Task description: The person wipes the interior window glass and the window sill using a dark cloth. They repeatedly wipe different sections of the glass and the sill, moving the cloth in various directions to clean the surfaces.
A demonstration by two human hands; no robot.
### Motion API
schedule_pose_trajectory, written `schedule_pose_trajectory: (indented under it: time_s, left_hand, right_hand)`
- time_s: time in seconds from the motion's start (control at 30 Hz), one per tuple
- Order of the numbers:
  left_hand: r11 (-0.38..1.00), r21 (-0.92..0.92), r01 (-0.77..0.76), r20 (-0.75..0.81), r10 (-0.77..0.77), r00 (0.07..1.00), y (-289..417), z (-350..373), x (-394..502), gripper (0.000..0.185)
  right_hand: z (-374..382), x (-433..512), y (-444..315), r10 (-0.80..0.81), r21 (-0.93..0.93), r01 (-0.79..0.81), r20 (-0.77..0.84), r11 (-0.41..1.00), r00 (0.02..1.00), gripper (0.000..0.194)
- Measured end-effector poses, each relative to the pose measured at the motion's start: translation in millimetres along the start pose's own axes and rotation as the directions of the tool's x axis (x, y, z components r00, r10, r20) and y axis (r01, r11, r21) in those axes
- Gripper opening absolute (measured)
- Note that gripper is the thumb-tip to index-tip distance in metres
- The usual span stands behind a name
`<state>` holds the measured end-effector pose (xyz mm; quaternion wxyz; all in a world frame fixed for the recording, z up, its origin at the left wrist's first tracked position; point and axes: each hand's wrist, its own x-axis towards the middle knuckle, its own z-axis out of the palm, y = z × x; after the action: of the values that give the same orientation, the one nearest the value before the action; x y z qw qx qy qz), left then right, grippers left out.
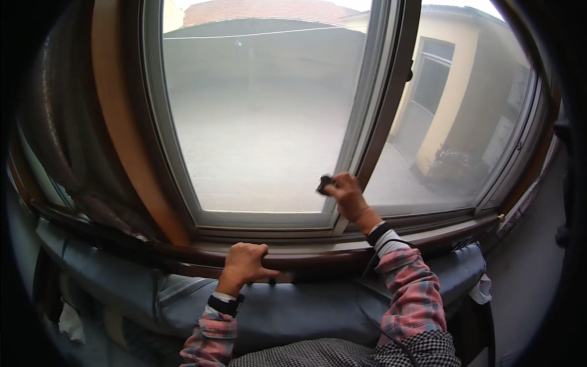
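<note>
My right hand (351, 195) grips a small black object (325, 185) whose kind I cannot tell, in front of the lower right part of the window pane (266, 128), near the sash frame. My left hand (247, 264) is at the dark wooden sill edge (312, 261), thumb and fingers spread; whether it presses on the edge I cannot tell. Both wrists wear black bands over plaid sleeves. A thin dark cable runs along my right forearm.
Below the sill lies the grey padded back of a sofa (298, 312). A brown curtain (69, 137) hangs left of the window. A second pane (431, 137) is on the right. White tissue or cloth pieces (481, 290) hang by the sofa's ends.
</note>
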<state>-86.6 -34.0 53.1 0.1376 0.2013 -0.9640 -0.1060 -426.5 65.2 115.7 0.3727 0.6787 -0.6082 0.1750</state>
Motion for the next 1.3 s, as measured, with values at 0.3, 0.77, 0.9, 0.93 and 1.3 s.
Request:
schedule_pose_trajectory:
  time_s: [0.3,0.77,0.9,0.93,1.3]
  left_hand:
    - [1.000,-0.015,-0.027,-0.083,0.026,0.996,-2.0,3.7,0.2,0.062]
    - [0.999,-0.042,-0.024,-0.072,0.021,0.997,-6.0,6.2,-1.3,0.062]
    - [0.995,-0.074,-0.062,-0.096,0.055,0.994,-9.3,9.0,-2.9,0.062]
    - [0.995,-0.066,-0.077,-0.101,0.071,0.992,-9.7,7.5,-3.5,0.062]
    - [0.863,0.504,-0.018,-0.041,0.045,0.998,71.6,20.3,-6.2,0.046]
  right_hand:
    - [-62.6,51.6,71.5,0.101,-0.167,-0.145,-0.249,0.975,0.963,0.042]
    - [23.4,34.8,-5.9,-0.287,0.087,0.279,0.100,0.956,0.953,0.030]
    - [51.9,89.7,-60.5,-0.314,0.177,0.301,0.047,0.937,0.948,0.033]
    - [55.4,96.8,-70.3,-0.303,0.199,0.292,0.027,0.935,0.953,0.033]
    - [70.8,98.0,-90.7,-0.207,0.147,0.200,0.027,0.969,0.978,0.035]
